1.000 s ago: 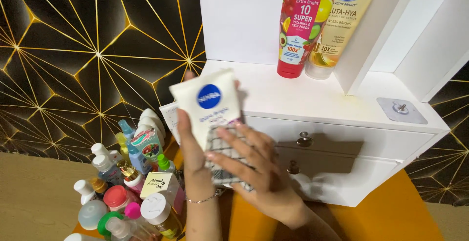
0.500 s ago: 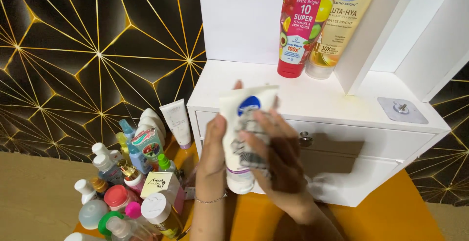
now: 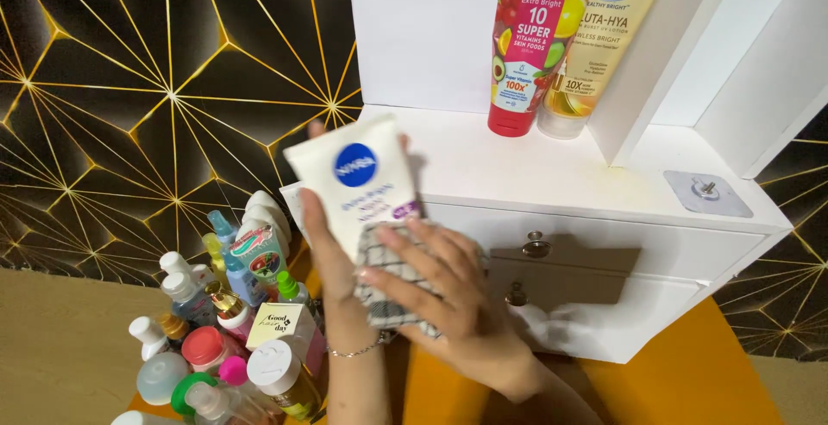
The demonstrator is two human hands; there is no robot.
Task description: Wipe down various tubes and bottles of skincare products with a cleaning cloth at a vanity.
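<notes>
Over the bottles (image 3: pixel 228 339), the left hand (image 3: pixel 332 261) grips a white tube (image 3: pixel 358 184). Right hand (image 3: pixel 440 296) fingers press a checked cloth (image 3: pixel 388 265) on it, wiping. Next needs turning it gently.

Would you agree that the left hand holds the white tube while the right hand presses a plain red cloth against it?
Not quite: the cloth is white with a dark check, not plain red, as the head view shows. The rest stands: the left hand holds the white tube and the right hand presses the cloth against it.
</notes>
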